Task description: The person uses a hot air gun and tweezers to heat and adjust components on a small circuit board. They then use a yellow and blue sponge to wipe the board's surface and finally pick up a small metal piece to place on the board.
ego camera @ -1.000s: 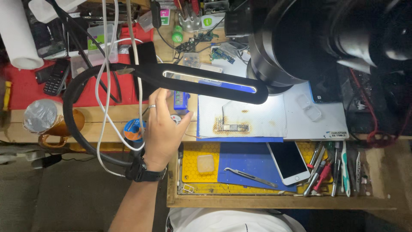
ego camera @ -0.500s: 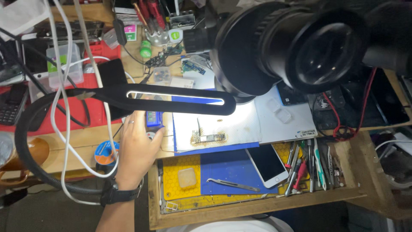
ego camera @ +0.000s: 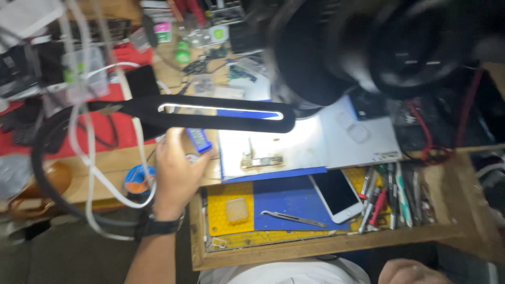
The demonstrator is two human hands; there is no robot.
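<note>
Gripping blue tool (ego camera: 199, 140), left fingers (ego camera: 173, 138) curled

The view has swung rightward and blurred; a right hand (ego camera: 413, 271), possibly resting on the lap, has entered at bottom.

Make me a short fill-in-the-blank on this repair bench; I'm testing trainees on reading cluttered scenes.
1. The left hand reaches up under the black ____ lamp.
2. The phone lies screen-up on the ____ mat.
3. The tweezers lie ____ of the phone.
4. A black ____ sits on the left wrist.

Missing words: bar; blue; left; watch
</note>
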